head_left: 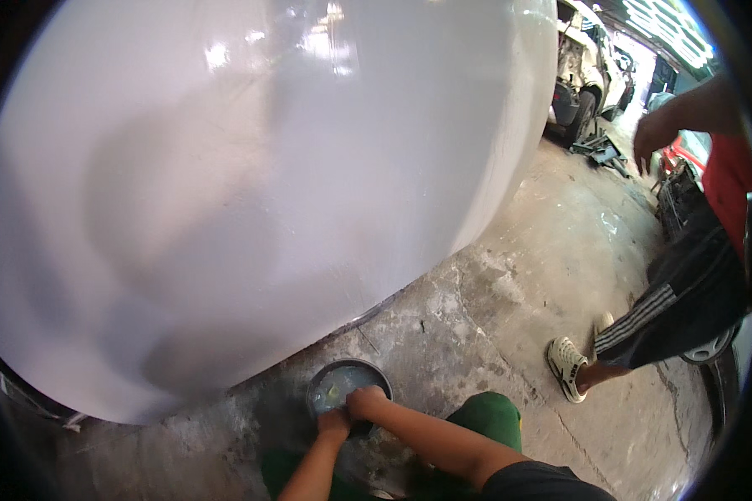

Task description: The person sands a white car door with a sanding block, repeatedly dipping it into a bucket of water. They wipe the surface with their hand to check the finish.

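Note:
A round dark bucket point(349, 363) stands on the floor in front of me, holding cloudy water with a pale yellowish thing point(332, 391) in it. Both my hands are down inside its rim, close together. My right hand point(366, 403) is closed, its knuckles up, over the middle of the water. Just left of it and nearer me, my left hand point(333, 424) is also closed, at the near side of the bucket. What the two hold between them is hidden by the hands.
A large glossy pale car panel point(309, 192) curves over the left and centre, its edge just beyond the bucket. To the right, a person in dark shorts point(685, 288) stands on the stained concrete floor point(485, 326). Farther back are a partly dismantled car point(589, 67) and loose dark parts point(602, 152).

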A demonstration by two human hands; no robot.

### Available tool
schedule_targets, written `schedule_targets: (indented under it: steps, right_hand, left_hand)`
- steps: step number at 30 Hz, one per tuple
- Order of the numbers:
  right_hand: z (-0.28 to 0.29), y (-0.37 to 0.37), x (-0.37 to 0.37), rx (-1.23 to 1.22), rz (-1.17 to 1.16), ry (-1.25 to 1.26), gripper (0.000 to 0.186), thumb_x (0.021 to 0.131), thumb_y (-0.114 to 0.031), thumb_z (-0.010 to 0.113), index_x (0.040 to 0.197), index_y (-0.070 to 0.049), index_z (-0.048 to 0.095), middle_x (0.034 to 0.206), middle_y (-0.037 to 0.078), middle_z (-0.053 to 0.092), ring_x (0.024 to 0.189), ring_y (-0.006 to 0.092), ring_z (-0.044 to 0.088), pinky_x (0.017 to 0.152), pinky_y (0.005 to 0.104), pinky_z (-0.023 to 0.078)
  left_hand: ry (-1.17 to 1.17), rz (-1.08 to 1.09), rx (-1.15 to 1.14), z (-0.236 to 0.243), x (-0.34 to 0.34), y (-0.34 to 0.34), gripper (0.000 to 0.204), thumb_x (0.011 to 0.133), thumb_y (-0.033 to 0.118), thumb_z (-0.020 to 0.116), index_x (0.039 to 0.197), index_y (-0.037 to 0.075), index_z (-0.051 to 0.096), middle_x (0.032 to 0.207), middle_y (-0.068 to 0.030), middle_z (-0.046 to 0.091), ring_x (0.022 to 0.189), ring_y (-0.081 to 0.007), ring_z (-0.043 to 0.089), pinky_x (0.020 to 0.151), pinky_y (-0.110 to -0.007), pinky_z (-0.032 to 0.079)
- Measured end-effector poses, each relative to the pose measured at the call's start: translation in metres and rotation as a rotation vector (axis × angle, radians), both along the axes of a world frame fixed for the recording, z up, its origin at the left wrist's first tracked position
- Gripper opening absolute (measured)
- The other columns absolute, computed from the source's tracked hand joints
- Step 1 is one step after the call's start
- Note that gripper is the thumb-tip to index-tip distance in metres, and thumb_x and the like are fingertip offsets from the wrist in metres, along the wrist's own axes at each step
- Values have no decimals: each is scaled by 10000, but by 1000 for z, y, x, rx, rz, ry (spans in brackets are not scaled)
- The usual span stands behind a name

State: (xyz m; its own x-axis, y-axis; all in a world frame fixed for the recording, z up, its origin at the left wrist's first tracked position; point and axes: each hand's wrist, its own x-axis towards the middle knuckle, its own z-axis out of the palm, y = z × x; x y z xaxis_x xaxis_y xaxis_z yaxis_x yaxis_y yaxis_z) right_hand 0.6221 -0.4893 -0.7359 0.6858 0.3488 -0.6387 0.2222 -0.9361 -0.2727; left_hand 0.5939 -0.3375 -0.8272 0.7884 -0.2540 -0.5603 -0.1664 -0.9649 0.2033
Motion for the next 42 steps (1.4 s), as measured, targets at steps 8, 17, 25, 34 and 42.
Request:
schedule_targets:
  steps: [8, 17, 25, 34, 42]
  right_hand:
    - [300, -62, 7, 667, -147, -884, 388, 980, -239, 635, 1330, -75, 607, 1264, 187, 652, 1170, 399, 643, 939, 508, 554]
    - [466, -155, 163, 825, -263, -2000, 498, 948, -59, 692, 1424, -107, 551, 1501, 189, 531, 1338, 404, 555, 1083, 444, 504]
    - [463, -93, 191, 564, -235, -2289, 404, 1020, -89, 553, 1396, -184, 663, 1362, 164, 674, 1356, 345, 574, 1133, 464, 459]
    - [487, -281, 224, 792, -694, -2118, 377, 1112, -160, 474, 1446, 7, 520, 1436, 199, 565, 1295, 301, 572, 1154, 383, 420]
    - [458, -201, 214, 336, 144, -2131, 444, 993, 0, 518, 1397, -146, 631, 1472, 156, 580, 1354, 315, 572, 1155, 456, 434]
  left_hand:
    - [-254, 67, -146, 45, -25, 5, 401, 1023, 421, 511, 1161, 107, 717, 1197, -153, 722, 1085, -382, 694, 948, -521, 529]
    - [-306, 78, -223, 54, -30, 6, 445, 1036, 471, 494, 1128, 92, 708, 1108, -149, 733, 1039, -366, 699, 900, -521, 535]
    - [-377, 150, -219, 39, -29, -1, 427, 996, 499, 558, 1067, 117, 737, 1047, -132, 745, 982, -351, 708, 831, -520, 548]
    - [-499, 131, -274, 26, -33, -16, 404, 971, 501, 588, 983, 141, 771, 962, -109, 759, 845, -342, 730, 778, -512, 552]
    - [-398, 162, -256, 58, -25, -3, 415, 950, 516, 597, 935, 125, 732, 943, -125, 748, 882, -379, 719, 780, -549, 528]
